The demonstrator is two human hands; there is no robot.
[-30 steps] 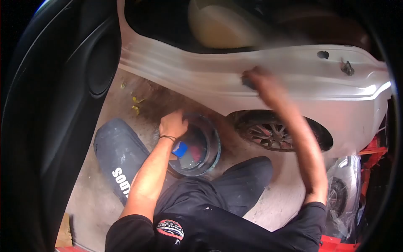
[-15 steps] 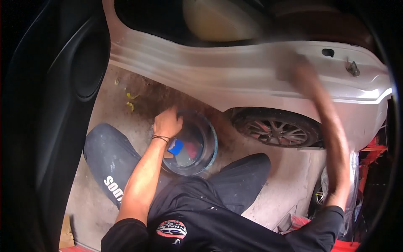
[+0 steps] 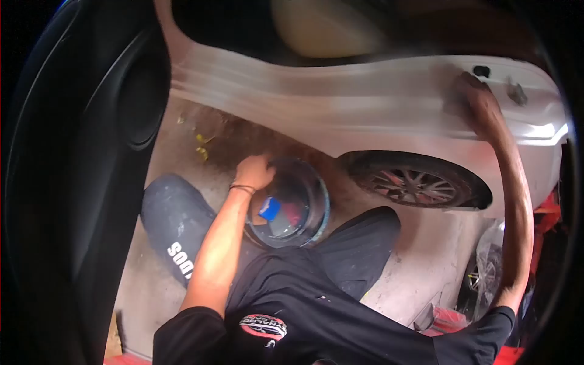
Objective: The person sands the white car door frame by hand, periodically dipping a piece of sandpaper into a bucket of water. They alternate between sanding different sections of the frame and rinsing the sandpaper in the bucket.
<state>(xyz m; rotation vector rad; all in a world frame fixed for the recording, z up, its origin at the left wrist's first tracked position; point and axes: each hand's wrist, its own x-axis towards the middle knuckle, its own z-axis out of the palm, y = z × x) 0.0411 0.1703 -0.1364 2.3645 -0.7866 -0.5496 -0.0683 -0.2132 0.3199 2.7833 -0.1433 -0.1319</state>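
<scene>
My left hand (image 3: 255, 172) is closed at the rim of a dark round bucket (image 3: 323, 210), fingers curled over its edge. Inside lie a blue block (image 3: 269, 208), a grey-green flat piece (image 3: 281, 226) and a reddish piece (image 3: 294, 214), partly under water. My right hand (image 3: 480, 100), smeared by motion, presses on the silver car body panel (image 3: 389, 103) near the door opening. A dark blur shows beside its fingers; what they may hold cannot be made out.
An open car door (image 3: 91, 182) stands close on the left. Below the panel is the car's wheel (image 3: 413, 185). Yellow scraps (image 3: 202, 146) lie on the concrete floor (image 3: 164, 267). A plastic-wrapped wheel (image 3: 480, 274) and red parts are at lower right.
My right hand has moved right along the panel, towards the hole and latch. My left hand stays at the bucket rim. The whole view has shifted slightly.
</scene>
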